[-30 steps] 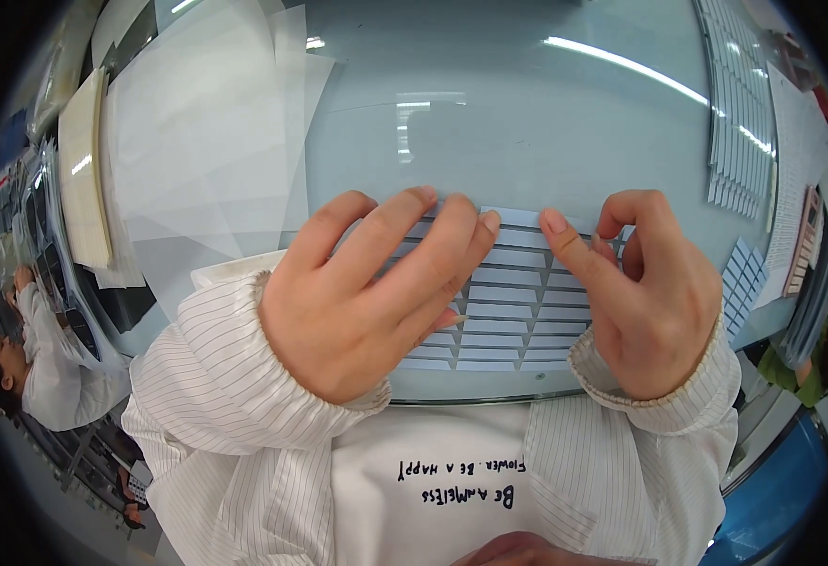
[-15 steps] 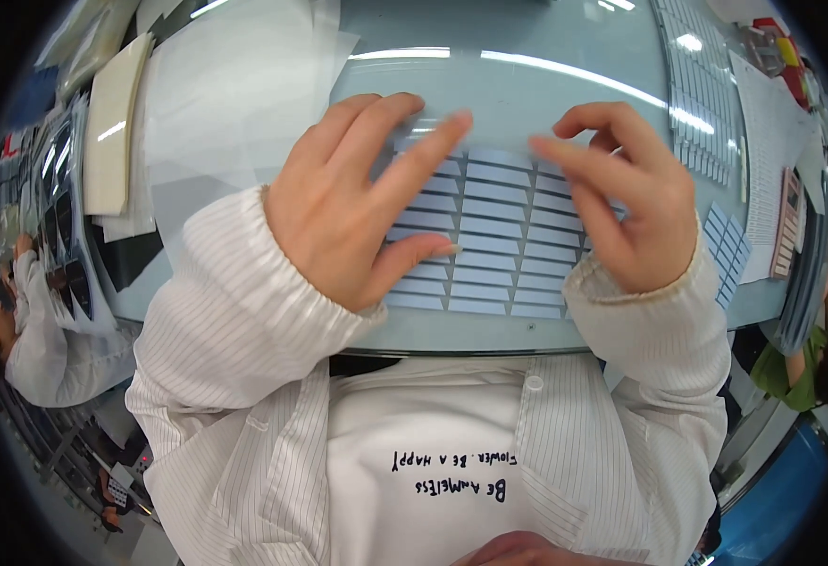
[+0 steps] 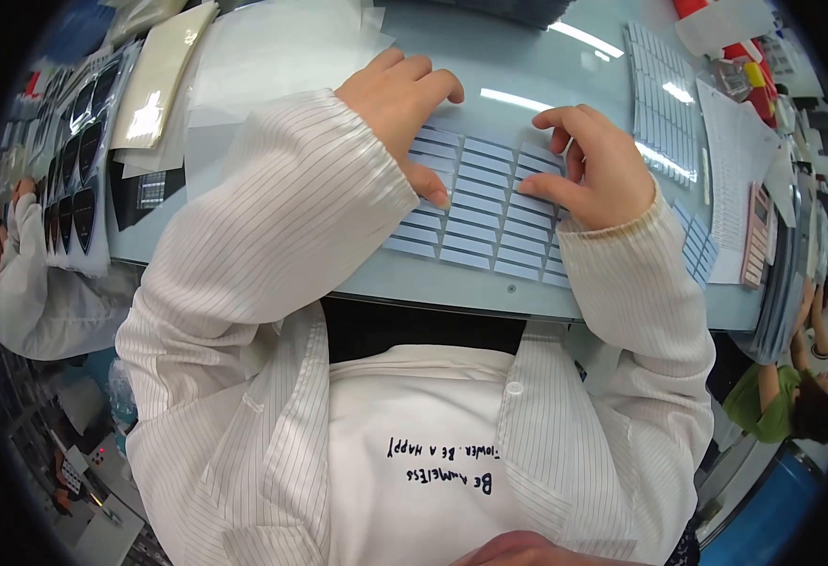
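On the tabletop in front of me lies a grid of pale blue rectangular pieces [image 3: 475, 215], set in columns with narrow dark gaps. My left hand [image 3: 397, 102] is over its far left part, thumb down at the pieces and the other fingers loosely bent, well apart from the thumb. Over the right side of the grid hovers my right hand [image 3: 606, 172]; its thumb and forefinger are spread, and nothing shows between them. Whether either thumb touches a piece, I cannot tell. The left hand and sleeve hide part of the grid's left edge.
Translucent white sheets [image 3: 277, 61] lie at the far left, beside a cream-coloured packet [image 3: 164, 80]. To the right are another gridded sheet [image 3: 661, 104], a small blue gridded piece [image 3: 695, 247], a printed paper [image 3: 730, 156] and a pink calculator-like object [image 3: 756, 234]. Other people sit at both sides.
The view has shifted. My left hand has moved farther away over the grid, its forefinger now bent rather than stretched out. My right thumb and forefinger have spread wider.
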A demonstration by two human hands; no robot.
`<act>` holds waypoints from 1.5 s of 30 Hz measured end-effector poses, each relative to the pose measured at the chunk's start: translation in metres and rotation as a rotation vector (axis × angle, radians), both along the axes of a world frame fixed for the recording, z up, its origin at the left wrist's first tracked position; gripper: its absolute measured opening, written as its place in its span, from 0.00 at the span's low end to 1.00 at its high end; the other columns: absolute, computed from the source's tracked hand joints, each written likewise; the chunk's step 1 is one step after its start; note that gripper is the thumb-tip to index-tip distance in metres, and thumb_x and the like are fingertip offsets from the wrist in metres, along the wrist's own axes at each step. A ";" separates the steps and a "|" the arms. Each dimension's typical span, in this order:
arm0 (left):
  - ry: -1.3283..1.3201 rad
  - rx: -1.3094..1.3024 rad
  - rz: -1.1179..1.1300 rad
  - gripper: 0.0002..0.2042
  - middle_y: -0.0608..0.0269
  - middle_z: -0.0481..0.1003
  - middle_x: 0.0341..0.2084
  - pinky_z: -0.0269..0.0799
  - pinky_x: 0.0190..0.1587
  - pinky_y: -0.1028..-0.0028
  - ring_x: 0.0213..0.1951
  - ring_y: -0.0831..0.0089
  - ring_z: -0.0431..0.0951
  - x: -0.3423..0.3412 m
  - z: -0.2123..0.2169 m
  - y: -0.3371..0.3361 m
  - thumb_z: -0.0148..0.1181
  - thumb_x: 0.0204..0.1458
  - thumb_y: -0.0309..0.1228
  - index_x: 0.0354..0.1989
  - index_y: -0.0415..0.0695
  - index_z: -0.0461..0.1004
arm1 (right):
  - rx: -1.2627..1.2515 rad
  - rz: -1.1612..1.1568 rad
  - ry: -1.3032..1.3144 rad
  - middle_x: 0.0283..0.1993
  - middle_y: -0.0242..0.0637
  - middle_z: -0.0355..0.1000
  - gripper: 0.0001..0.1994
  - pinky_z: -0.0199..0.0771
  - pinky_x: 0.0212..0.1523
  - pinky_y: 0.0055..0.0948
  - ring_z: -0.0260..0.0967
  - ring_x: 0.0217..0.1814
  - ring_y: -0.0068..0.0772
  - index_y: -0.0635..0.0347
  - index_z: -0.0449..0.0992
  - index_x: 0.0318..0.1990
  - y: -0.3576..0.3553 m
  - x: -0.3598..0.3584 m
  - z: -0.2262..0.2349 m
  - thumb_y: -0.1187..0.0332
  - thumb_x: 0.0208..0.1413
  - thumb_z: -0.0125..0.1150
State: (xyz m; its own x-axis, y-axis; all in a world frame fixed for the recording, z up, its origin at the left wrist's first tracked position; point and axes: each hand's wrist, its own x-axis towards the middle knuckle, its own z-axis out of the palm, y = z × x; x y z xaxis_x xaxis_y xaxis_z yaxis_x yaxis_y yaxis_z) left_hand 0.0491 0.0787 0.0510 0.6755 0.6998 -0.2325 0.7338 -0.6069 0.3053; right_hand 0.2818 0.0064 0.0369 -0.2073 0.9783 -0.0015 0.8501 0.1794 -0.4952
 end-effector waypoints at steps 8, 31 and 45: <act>-0.114 0.246 -0.003 0.34 0.58 0.73 0.48 0.72 0.58 0.65 0.57 0.62 0.69 -0.018 -0.010 -0.014 0.82 0.35 0.44 0.52 0.48 0.75 | -0.054 0.053 -0.049 0.27 0.28 0.69 0.15 0.64 0.27 0.22 0.61 0.25 0.19 0.63 0.80 0.37 0.017 0.007 0.011 0.68 0.43 0.78; -0.346 0.154 -0.191 0.27 0.36 0.59 0.67 0.59 0.67 0.45 0.69 0.41 0.59 -0.040 -0.039 -0.096 0.69 0.52 0.39 0.62 0.49 0.72 | -0.309 -0.317 0.429 0.21 0.32 0.72 0.17 0.60 0.16 0.17 0.65 0.15 0.16 0.68 0.72 0.50 -0.063 0.003 0.006 0.75 0.54 0.68; -0.204 0.368 0.271 0.26 0.50 0.66 0.65 0.69 0.63 0.58 0.65 0.51 0.67 -0.106 -0.027 -0.005 0.69 0.52 0.29 0.61 0.47 0.74 | 0.027 -0.371 0.379 0.29 0.31 0.75 0.11 0.70 0.31 0.16 0.70 0.27 0.16 0.65 0.77 0.48 -0.072 0.014 -0.013 0.75 0.58 0.65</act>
